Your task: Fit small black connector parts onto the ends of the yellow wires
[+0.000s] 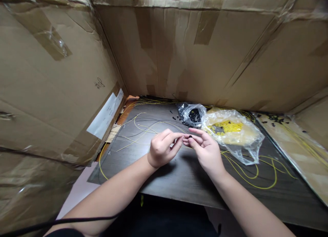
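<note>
Above the middle of the dark board, both hands meet fingertip to fingertip. My left hand (164, 148) is closed in a pinch, its thumb and index finger pressed together; what lies between them is too small to make out. My right hand (208, 151) pinches a small black piece (190, 136) between thumb and fingers, with its other fingers stretched toward the left hand. Thin yellow wires (266, 188) pass beneath the hands and loop out to the right.
A clear bag of small black parts (195, 116) and a plastic bag of yellow parts (230, 127) lie at the back. More wires (133, 138) spread at left. Cardboard walls (164, 52) enclose the board (169, 187). A cardboard strip (302, 141) with black bits lies right.
</note>
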The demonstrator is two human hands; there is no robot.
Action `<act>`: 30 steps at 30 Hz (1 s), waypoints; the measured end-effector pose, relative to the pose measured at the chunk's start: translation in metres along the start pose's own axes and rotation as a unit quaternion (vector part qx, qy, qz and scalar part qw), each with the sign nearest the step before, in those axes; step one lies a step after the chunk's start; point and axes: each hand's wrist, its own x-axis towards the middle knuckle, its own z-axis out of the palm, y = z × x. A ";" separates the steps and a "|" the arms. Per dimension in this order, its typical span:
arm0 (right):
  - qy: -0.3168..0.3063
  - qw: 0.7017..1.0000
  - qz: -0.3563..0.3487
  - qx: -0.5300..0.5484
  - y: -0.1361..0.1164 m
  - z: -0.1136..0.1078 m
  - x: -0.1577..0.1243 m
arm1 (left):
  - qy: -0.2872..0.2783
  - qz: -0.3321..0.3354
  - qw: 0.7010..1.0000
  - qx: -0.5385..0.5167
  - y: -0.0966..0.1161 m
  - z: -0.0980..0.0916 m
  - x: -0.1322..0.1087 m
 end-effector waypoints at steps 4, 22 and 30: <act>0.003 1.000 0.015 0.008 -0.001 -0.002 0.001 | -0.005 -0.003 1.000 0.011 0.000 0.001 -0.001; -0.038 0.998 0.026 0.042 -0.004 -0.005 -0.004 | 0.003 0.049 0.997 0.065 -0.002 -0.002 -0.003; -0.037 0.999 0.029 0.020 -0.004 -0.005 -0.006 | 0.003 0.057 0.996 0.066 -0.002 -0.003 -0.003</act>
